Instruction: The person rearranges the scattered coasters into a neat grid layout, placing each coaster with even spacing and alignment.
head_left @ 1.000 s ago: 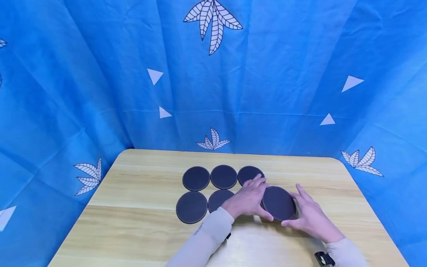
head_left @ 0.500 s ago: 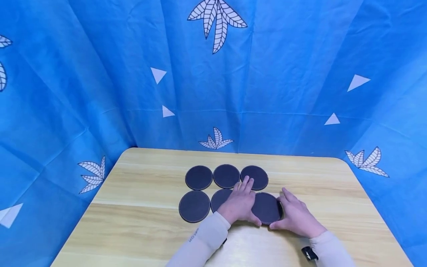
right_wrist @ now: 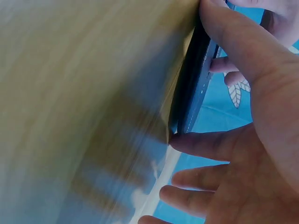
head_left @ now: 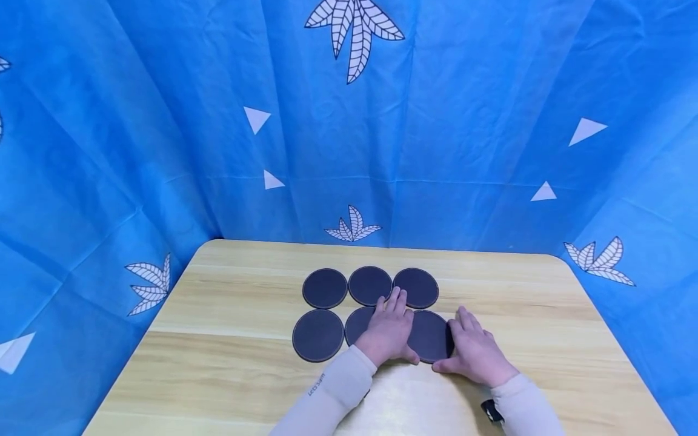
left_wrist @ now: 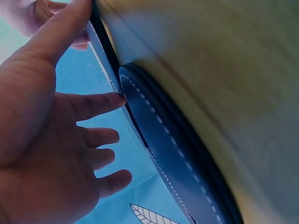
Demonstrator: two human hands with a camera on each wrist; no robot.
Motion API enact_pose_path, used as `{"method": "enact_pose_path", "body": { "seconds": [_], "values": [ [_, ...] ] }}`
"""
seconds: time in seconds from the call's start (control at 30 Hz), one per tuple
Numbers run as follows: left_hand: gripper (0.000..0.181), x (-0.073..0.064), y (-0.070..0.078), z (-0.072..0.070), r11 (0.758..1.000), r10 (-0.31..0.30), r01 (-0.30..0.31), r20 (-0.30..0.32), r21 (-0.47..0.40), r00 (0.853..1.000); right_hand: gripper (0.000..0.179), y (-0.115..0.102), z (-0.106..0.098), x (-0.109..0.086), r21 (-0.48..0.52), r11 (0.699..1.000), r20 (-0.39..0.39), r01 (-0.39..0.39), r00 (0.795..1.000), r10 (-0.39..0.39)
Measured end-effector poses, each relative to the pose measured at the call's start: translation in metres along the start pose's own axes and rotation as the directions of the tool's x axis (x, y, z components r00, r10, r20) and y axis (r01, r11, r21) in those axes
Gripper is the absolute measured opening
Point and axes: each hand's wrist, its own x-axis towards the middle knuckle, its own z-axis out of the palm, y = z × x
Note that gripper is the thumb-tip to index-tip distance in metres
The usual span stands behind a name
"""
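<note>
A round black coaster (head_left: 429, 336) with a stitched edge lies flat at the right end of the front row, between my two hands. My left hand (head_left: 387, 330) reaches over the front middle coaster (head_left: 357, 325), its thumb at the near left rim of the right-hand one. Its fingers are spread and fairly straight in the left wrist view, the index fingertip touching a coaster edge. On the other side, my right hand (head_left: 475, 351) has thumb and index fingertip at the right rim. Its remaining fingers extend loosely in the right wrist view.
Behind stand three more coasters in a row: left (head_left: 325, 288), middle (head_left: 370, 285) and right (head_left: 416, 287). Another coaster (head_left: 318, 335) lies front left. All rest on a light wooden table (head_left: 229, 363), with a blue patterned curtain (head_left: 463, 121) around its back and sides.
The front right coaster has come down and left from the right, levelled, and now lies in line beside the front middle one. Both hands moved left with it, still at its rim.
</note>
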Motion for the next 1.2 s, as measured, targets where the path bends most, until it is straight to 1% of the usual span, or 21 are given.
{"method": "enact_pose_path", "body": {
  "seconds": [0.13,0.23,0.43,0.57,0.67,0.77,0.83,0.93,1.0,1.1,1.13,1.2],
  "values": [
    [0.096,0.000,-0.005,-0.003,1.000,-0.011,0.011,0.022,-0.015,1.000,0.104,-0.003,0.000,0.001,-0.003,1.000,0.002,0.005,1.000,-0.005],
    [0.096,0.000,-0.009,-0.004,0.999,-0.018,0.019,0.040,-0.038,0.999,0.100,-0.006,0.000,0.002,-0.023,1.000,-0.016,0.019,1.000,-0.019],
    [0.093,0.000,-0.013,-0.004,0.995,-0.008,0.014,0.069,-0.094,0.998,0.097,-0.012,0.002,0.003,-0.087,0.996,-0.067,0.026,0.997,-0.032],
    [0.091,-0.001,-0.016,-0.004,0.993,0.000,0.010,0.084,-0.118,0.997,0.097,-0.015,0.003,0.003,-0.096,0.995,-0.070,0.010,0.997,-0.016],
    [0.091,-0.002,-0.020,-0.005,0.987,0.007,0.008,0.093,-0.160,0.996,0.096,-0.016,0.004,0.003,-0.095,0.995,-0.062,-0.003,0.998,-0.003],
    [0.089,-0.004,-0.027,-0.006,0.975,0.006,0.014,0.089,-0.222,0.996,0.096,-0.017,0.005,0.005,-0.086,0.996,-0.053,-0.012,0.999,0.007],
    [0.084,-0.006,-0.034,-0.006,0.966,0.002,0.017,0.074,-0.259,0.997,0.097,-0.018,0.006,0.005,-0.076,0.997,-0.043,-0.017,0.999,0.014],
    [0.079,-0.011,-0.046,-0.009,0.947,-0.004,0.015,0.035,-0.320,0.999,0.100,-0.018,0.004,0.006,-0.049,0.999,-0.030,-0.023,0.999,0.022],
    [0.076,-0.016,-0.054,-0.013,0.935,-0.012,0.009,-0.006,-0.355,1.000,0.099,-0.018,0.002,0.005,-0.020,0.999,-0.037,-0.027,0.999,0.026],
    [0.076,-0.024,-0.066,-0.018,0.917,-0.026,-0.011,-0.088,-0.400,0.996,0.093,-0.017,-0.005,0.003,0.028,0.999,-0.081,-0.040,0.996,0.043],
    [0.076,-0.027,-0.069,-0.020,0.915,-0.037,-0.015,-0.120,-0.404,0.992,0.090,-0.017,-0.007,0.003,0.041,0.998,-0.105,-0.042,0.993,0.046],
    [0.077,-0.033,-0.075,-0.022,0.931,-0.058,-0.019,-0.196,-0.366,0.979,0.085,-0.017,-0.012,0.004,0.053,0.998,-0.154,-0.039,0.987,0.047]
  ]
}}
